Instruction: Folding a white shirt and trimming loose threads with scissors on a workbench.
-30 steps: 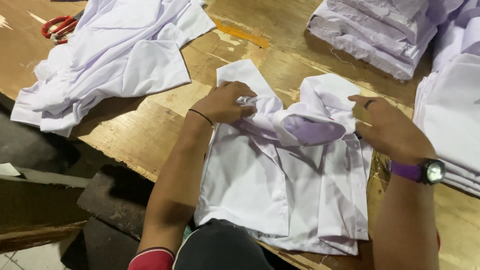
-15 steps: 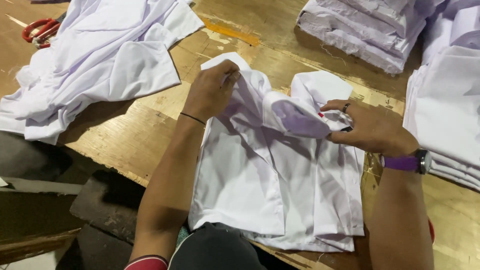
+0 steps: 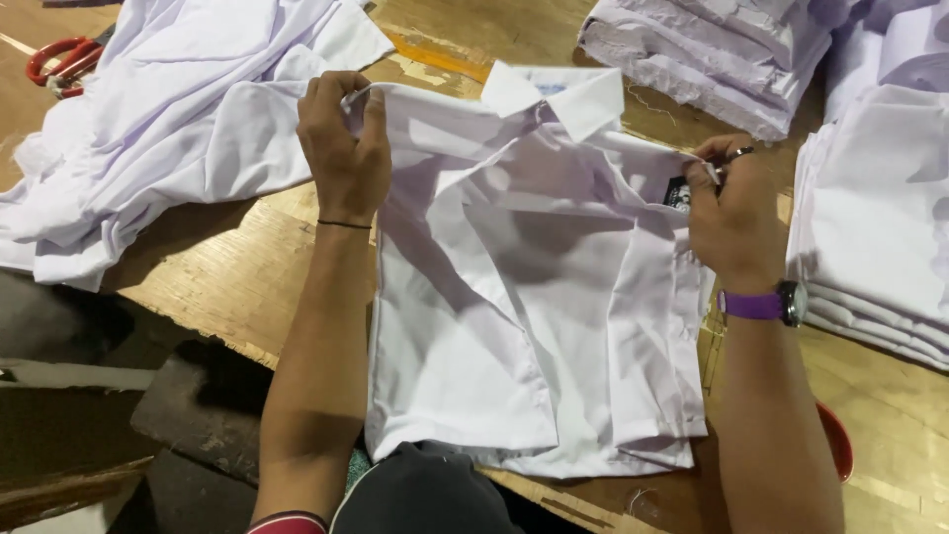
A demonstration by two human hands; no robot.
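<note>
A white collared shirt lies spread on the wooden table, collar at the far side and hem at the near edge. My left hand pinches the shirt's left shoulder and holds it up off the table. My right hand grips the right shoulder, beside a small dark label. A thin black band circles my left wrist, and a purple-strapped watch sits on my right wrist.
A heap of loose white shirts lies at the left, with red-handled scissors behind it. Folded white shirts are stacked at the back and at the right. A red round object peeks out by my right forearm.
Both hands moved apart and away from me, pulling the bunched shirt open by the shoulders. The collar now lies flat at the far side.
</note>
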